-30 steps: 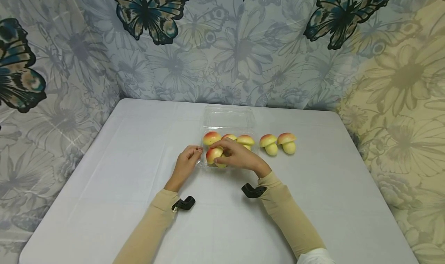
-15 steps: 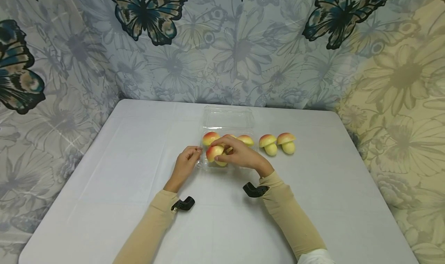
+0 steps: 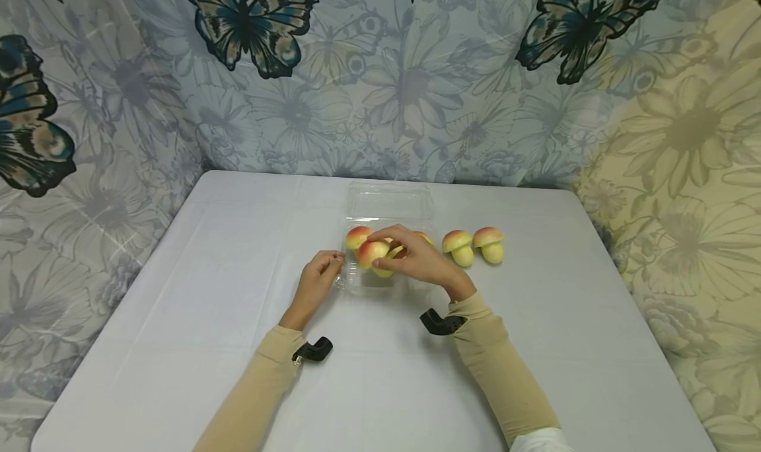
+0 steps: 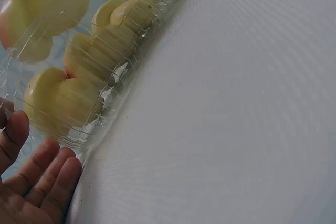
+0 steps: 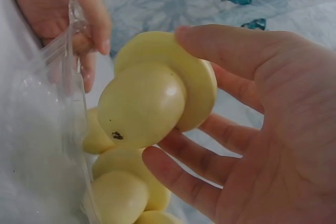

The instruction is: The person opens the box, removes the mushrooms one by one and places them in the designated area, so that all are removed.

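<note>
My right hand pinches a mushroom with a red-and-yellow cap between thumb and fingertips, over the front half of an open clear plastic container. In the right wrist view the held mushroom shows its pale yellow stem end with a small dark spot. My left hand pinches the container's left edge; the left wrist view has its other fingers loosely bent below the rim. More mushrooms lie inside along the container's far row, partly hidden in the head view by my right hand.
Two similar mushrooms, one nearer and one farther right, lie on the white-covered table right of the container. The container's lid lies folded back toward the wall. A butterfly-patterned wall covering surrounds the table's back and sides.
My right hand has lifted the mushroom slightly and moved it a little to the right and away from me. My left hand has stayed at the container's edge.
</note>
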Motion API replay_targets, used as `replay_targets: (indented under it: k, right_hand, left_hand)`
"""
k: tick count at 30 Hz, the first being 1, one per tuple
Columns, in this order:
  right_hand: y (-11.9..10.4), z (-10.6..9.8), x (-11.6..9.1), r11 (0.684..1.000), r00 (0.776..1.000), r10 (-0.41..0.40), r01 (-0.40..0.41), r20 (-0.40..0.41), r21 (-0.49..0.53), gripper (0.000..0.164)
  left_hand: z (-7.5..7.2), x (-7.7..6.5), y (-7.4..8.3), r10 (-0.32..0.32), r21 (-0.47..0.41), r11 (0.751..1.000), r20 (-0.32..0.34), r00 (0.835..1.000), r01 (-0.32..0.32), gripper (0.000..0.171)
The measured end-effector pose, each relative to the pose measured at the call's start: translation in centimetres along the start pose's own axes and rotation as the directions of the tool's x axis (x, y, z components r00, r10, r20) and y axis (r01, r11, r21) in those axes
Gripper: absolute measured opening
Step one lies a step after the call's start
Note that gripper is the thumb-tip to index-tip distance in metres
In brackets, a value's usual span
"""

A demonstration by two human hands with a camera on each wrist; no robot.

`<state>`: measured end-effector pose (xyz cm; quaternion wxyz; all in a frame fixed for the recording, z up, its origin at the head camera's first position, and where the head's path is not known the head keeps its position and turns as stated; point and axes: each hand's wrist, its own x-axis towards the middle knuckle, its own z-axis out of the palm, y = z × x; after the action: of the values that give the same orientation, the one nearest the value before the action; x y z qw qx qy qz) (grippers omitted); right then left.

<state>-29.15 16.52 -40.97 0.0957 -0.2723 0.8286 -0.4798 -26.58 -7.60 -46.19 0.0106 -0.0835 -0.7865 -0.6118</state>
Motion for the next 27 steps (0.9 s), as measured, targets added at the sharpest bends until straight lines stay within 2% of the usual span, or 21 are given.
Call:
replay_targets:
  k: [18, 27]
  right_hand:
    - [-0.1, -1.1, -0.2, 0.999, 0.996, -0.047, 0.046, -0.076, -0.014, 0.045]
    - [-0.3, -1.7, -0.5, 0.999, 0.995, -0.027, 0.029, -0.100, 0.020, 0.045]
  left_hand:
    - [0.2, 0.0, -0.1, 0.020, -0.008, 1.000, -0.022, 1.000, -0.020, 0.029]
    - [0.2, 0.1, 0.0, 0.002, 0.002, 1.000, -0.016, 1.000, -0.002, 0.030]
